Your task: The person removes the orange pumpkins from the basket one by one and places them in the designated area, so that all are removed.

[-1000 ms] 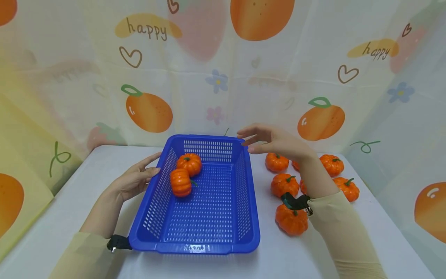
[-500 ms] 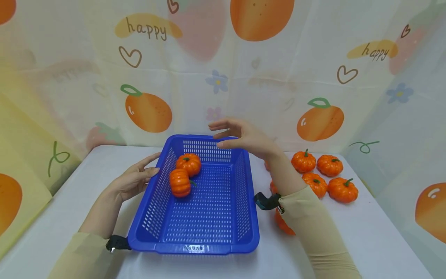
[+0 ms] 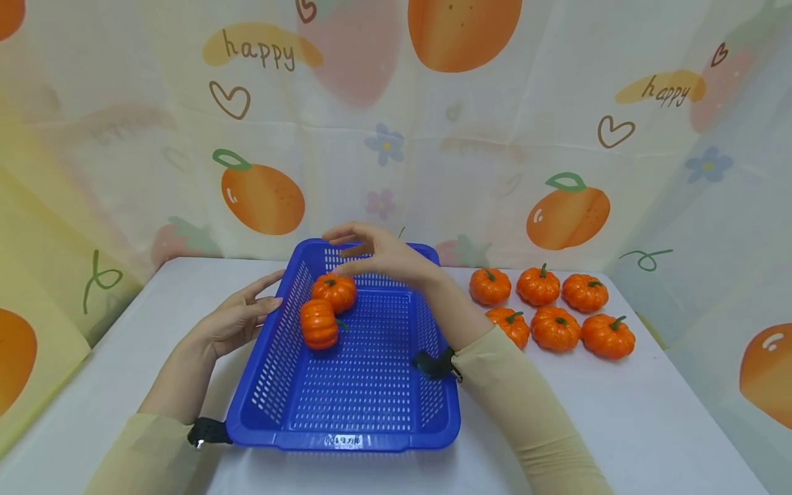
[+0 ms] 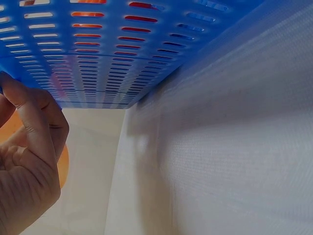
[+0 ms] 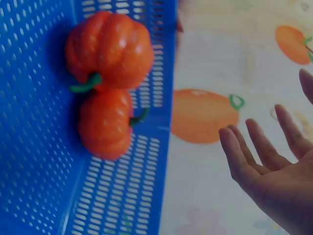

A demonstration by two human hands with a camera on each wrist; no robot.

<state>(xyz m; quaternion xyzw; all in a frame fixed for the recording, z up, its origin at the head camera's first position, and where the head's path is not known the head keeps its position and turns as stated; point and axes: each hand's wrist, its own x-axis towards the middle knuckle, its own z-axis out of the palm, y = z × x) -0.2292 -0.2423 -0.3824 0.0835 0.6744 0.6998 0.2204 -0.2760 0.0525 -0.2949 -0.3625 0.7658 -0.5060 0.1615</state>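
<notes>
A blue plastic basket [image 3: 343, 441] stands on the table with two small orange pumpkins inside by its left wall. The rear pumpkin [image 3: 335, 294] sits upright; the front pumpkin [image 3: 319, 324] lies on its side, green stem to the right. My left hand [image 3: 238, 320] holds the basket's left rim from outside, thumb at the edge; in the left wrist view its fingers [image 4: 34, 127] bend up against the basket. Over the basket's far end hovers my right hand [image 3: 380, 254], fingers loosely spread and nothing in them, as the right wrist view also shows.
On the table right of the basket, several more pumpkins [image 3: 555, 328] stand in rows, one partly behind my right sleeve [image 3: 526, 412]. A printed fabric curtain [image 3: 396, 137] closes off the back of the white table [image 3: 668, 412].
My right hand has swung left from beyond the basket's far right corner to above the rear pumpkin, uncovering pumpkins on the right. The left hand and basket stay put.
</notes>
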